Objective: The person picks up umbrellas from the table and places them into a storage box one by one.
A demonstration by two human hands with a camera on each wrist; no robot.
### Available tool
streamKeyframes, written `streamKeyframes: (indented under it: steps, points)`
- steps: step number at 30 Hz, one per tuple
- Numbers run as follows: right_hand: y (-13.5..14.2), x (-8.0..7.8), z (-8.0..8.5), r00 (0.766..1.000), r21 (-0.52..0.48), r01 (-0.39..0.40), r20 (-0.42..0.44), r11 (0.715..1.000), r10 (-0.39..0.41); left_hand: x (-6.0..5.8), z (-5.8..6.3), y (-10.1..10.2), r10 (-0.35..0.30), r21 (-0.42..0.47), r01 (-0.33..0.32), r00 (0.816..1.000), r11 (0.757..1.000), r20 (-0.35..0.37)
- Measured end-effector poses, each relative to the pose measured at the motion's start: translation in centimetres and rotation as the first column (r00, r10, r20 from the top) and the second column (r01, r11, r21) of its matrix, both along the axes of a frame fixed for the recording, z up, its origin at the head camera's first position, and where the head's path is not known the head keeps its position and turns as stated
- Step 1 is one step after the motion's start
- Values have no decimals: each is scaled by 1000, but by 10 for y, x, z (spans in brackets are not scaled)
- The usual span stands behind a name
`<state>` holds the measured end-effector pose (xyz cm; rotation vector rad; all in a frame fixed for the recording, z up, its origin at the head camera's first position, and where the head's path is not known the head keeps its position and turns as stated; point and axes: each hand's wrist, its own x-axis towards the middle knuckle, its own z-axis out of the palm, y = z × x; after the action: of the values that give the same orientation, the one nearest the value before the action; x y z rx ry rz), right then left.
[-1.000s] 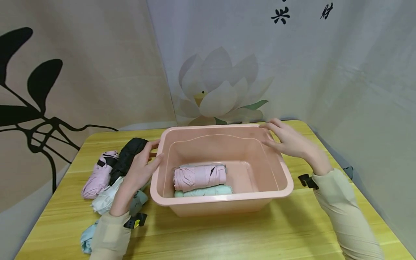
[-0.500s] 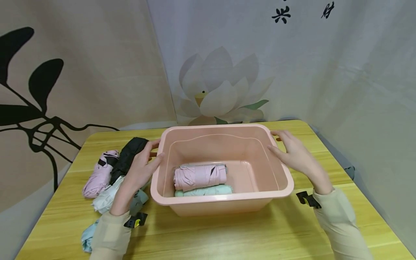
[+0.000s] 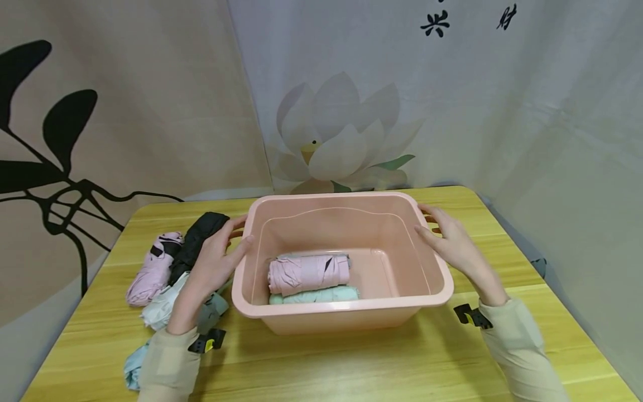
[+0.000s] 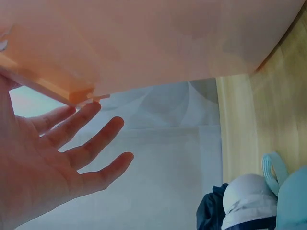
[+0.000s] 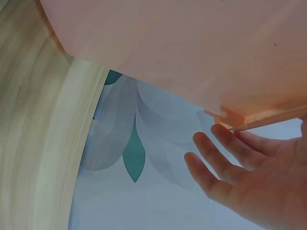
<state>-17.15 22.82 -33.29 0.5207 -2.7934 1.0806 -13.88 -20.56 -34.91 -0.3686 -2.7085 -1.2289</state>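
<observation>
A pink plastic basin [image 3: 341, 312] stands on the table between both hands. Inside lie a rolled lilac cloth bundle [image 3: 308, 273] and, in front of it, a mint green one [image 3: 316, 295]. My left hand [image 3: 217, 262] holds the basin's left rim, thumb on top and fingers outside; the left wrist view shows them spread, two fingertips at the rim's underside. On the opposite rim, my right hand [image 3: 454, 245] holds on with its thumb over the edge. In the right wrist view its fingers reach beneath the rim, slightly bent. Both thumbs are hidden in the wrist views.
Left of the basin lie a lilac bundle [image 3: 153, 273], a black one [image 3: 201, 240], a white one [image 3: 163, 307], a grey-green one [image 3: 213, 312] and a light blue one [image 3: 134, 368], partly behind the left arm. A printed curtain [image 3: 346, 84] hangs behind the yellow wood-grain table [image 3: 326, 368].
My right hand has slid from the basin's back right corner down along the right rim toward me. The left hand, basin and bundles look the same.
</observation>
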Motion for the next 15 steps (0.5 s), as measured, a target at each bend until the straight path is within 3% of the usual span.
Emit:
streamKeyframes:
  steps: [5,9,15]
  points:
    - [0,0,-2,1000,-29,-6,17,1000,6,0,0,-10,18,-41,-19,1000,999,-18]
    - [-1,2,-1,999,-43,-7,41,999,9,0,4,-25,89,-116,-92,996,989,-30]
    - [0,4,1,998,-41,-1,62,999,3,-6,10,-55,236,-305,-227,972,925,-10]
